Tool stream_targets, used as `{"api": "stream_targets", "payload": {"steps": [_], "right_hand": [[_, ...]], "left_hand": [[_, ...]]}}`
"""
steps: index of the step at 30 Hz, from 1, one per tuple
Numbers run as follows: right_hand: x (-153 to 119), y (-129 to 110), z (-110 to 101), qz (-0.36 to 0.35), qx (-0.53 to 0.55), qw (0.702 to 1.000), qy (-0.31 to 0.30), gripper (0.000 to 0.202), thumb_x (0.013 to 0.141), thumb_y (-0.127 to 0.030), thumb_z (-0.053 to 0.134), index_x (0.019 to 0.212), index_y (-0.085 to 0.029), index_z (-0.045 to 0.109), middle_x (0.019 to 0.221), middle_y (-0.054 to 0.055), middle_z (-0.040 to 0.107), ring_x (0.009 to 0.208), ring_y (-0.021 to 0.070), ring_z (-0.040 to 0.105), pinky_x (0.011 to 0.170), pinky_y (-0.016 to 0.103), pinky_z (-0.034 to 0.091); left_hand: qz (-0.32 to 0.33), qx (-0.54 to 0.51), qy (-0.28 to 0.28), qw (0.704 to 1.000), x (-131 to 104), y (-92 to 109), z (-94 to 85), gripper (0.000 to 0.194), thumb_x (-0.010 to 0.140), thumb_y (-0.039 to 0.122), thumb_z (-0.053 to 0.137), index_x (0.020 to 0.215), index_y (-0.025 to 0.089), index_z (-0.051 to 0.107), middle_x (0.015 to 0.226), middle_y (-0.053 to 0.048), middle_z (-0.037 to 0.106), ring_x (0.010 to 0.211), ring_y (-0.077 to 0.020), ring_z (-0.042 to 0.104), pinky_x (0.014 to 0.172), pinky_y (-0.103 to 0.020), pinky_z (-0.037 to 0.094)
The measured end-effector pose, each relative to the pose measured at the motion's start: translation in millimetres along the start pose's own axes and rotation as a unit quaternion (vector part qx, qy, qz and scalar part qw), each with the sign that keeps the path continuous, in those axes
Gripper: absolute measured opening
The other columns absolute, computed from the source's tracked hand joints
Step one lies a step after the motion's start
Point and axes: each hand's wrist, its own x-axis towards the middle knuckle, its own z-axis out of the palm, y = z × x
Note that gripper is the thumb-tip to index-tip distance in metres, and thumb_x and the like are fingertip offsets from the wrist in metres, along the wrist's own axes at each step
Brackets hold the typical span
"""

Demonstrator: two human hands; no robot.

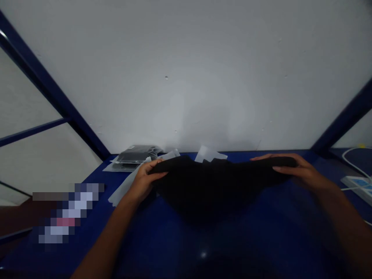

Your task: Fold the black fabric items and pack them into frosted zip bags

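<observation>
A black piece of cloth (209, 186), looking like a garment, is stretched sideways above the blue table (162, 248). My left hand (145, 176) pinches its left end, thumb in front and fingers behind. At the opposite end my right hand (296, 168) grips the cloth the same way. The fabric sags between the two hands, and its folds are too dark to make out. Behind my left hand lie pale plastic sheets or bags (124, 190), partly covered by the hand and cloth. Another whitish sheet (210, 154) shows just behind the cloth's upper edge.
Clear bags with dark contents (136, 154) are stacked at the back left. A blurred-out long item (72, 213) lies near the left edge. At the far right sits a white and blue box (359, 186) with white cables. Blue metal posts (84, 135) and a white wall (217, 77) bound the table.
</observation>
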Motion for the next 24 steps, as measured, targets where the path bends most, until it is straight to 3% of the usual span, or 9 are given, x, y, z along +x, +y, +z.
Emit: {"api": "stream_targets", "payload": {"steps": [4, 8, 10, 12, 15, 19, 21, 22, 24], "right_hand": [[14, 18, 12, 0.096, -0.064, 0.993, 0.037, 0.038, 0.072, -0.056, 0.067, 0.086, -0.021, 0.07, 0.087, 0.007, 0.074, 0.084, 0.0294, 0.068, 0.078, 0.042, 0.054], [25, 39, 18, 0.105, -0.205, 0.973, -0.011, 0.042, 0.077, -0.058, 0.06, 0.094, -0.02, 0.068, 0.101, 0.009, 0.072, 0.095, 0.0318, 0.066, 0.084, 0.046, 0.051], [25, 44, 15, 0.108, -0.232, 0.966, -0.041, 0.046, 0.075, -0.058, 0.063, 0.104, -0.021, 0.066, 0.112, 0.009, 0.069, 0.104, 0.0321, 0.063, 0.091, 0.046, 0.048], [23, 44, 11, 0.111, -0.241, 0.962, -0.067, 0.052, 0.071, -0.055, 0.068, 0.111, -0.022, 0.063, 0.117, 0.009, 0.066, 0.108, 0.032, 0.061, 0.094, 0.045, 0.047], [20, 38, 14, 0.11, -0.211, 0.963, -0.125, 0.058, 0.067, -0.045, 0.074, 0.118, -0.021, 0.058, 0.115, 0.008, 0.067, 0.106, 0.0305, 0.061, 0.092, 0.042, 0.049], [14, 23, 40, 0.097, -0.142, 0.965, -0.197, 0.064, 0.067, -0.035, 0.074, 0.126, -0.022, 0.054, 0.121, 0.007, 0.063, 0.111, 0.0287, 0.059, 0.097, 0.041, 0.046], [11, 16, 56, 0.085, -0.121, 0.963, -0.228, 0.06, 0.066, -0.031, 0.074, 0.123, -0.022, 0.056, 0.118, 0.005, 0.064, 0.109, 0.0277, 0.059, 0.096, 0.041, 0.046], [11, 14, 63, 0.075, -0.1, 0.961, -0.248, 0.056, 0.067, -0.029, 0.073, 0.12, -0.022, 0.058, 0.115, 0.004, 0.066, 0.107, 0.0269, 0.06, 0.095, 0.04, 0.047], [10, 13, 70, 0.063, -0.059, 0.96, -0.266, 0.048, 0.069, -0.025, 0.07, 0.116, -0.021, 0.06, 0.108, 0.003, 0.068, 0.103, 0.0254, 0.062, 0.091, 0.039, 0.048]], "left_hand": [[-0.097, 0.084, 0.029, 0.991, 2, -11, 8.7, 0.026, 0.067, 0.038, 0.072, 0.069, 0.017, 0.056, 0.062, 0.001, 0.055, 0.057, -0.0142, 0.051, 0.053, -0.024, 0.036], [-0.131, 0.162, -0.02, 0.978, 1, -27, 13.2, 0.033, 0.066, 0.042, 0.073, 0.087, 0.021, 0.058, 0.077, -0.002, 0.066, 0.067, -0.0199, 0.06, 0.057, -0.026, 0.042], [-0.139, 0.159, -0.067, 0.975, 0, -31, 14.0, 0.046, 0.063, 0.039, 0.075, 0.101, 0.023, 0.056, 0.085, -0.004, 0.068, 0.074, -0.0221, 0.063, 0.062, -0.029, 0.046], [-0.142, 0.168, -0.069, 0.973, 0, -33, 14.6, 0.057, 0.06, 0.036, 0.077, 0.11, 0.023, 0.052, 0.088, -0.004, 0.067, 0.077, -0.0226, 0.064, 0.065, -0.03, 0.048], [-0.135, 0.152, 0.024, 0.979, 2, -29, 14.6, 0.058, 0.06, 0.032, 0.076, 0.111, 0.022, 0.05, 0.084, -0.002, 0.064, 0.072, -0.0206, 0.064, 0.063, -0.029, 0.049], [-0.052, 0.007, 0.171, 0.984, -1, -17, 18.0, 0.053, 0.063, 0.033, 0.075, 0.109, 0.023, 0.05, 0.077, 0.002, 0.061, 0.065, -0.0163, 0.061, 0.058, -0.025, 0.047], [0.015, -0.074, 0.12, 0.99, -10, -11, 24.8, 0.049, 0.068, 0.04, 0.072, 0.111, 0.024, 0.052, 0.081, 0.001, 0.063, 0.068, -0.0162, 0.062, 0.061, -0.025, 0.048], [0.047, -0.101, 0.038, 0.993, -15, -8, 29.2, 0.049, 0.072, 0.045, 0.07, 0.113, 0.025, 0.053, 0.086, 0.0, 0.065, 0.073, -0.0178, 0.064, 0.065, -0.027, 0.049], [0.113, -0.105, -0.203, 0.967, -25, -4, 37.7, 0.056, 0.075, 0.059, 0.063, 0.117, 0.023, 0.055, 0.098, -0.007, 0.067, 0.09, -0.0245, 0.065, 0.077, -0.035, 0.05]]}}
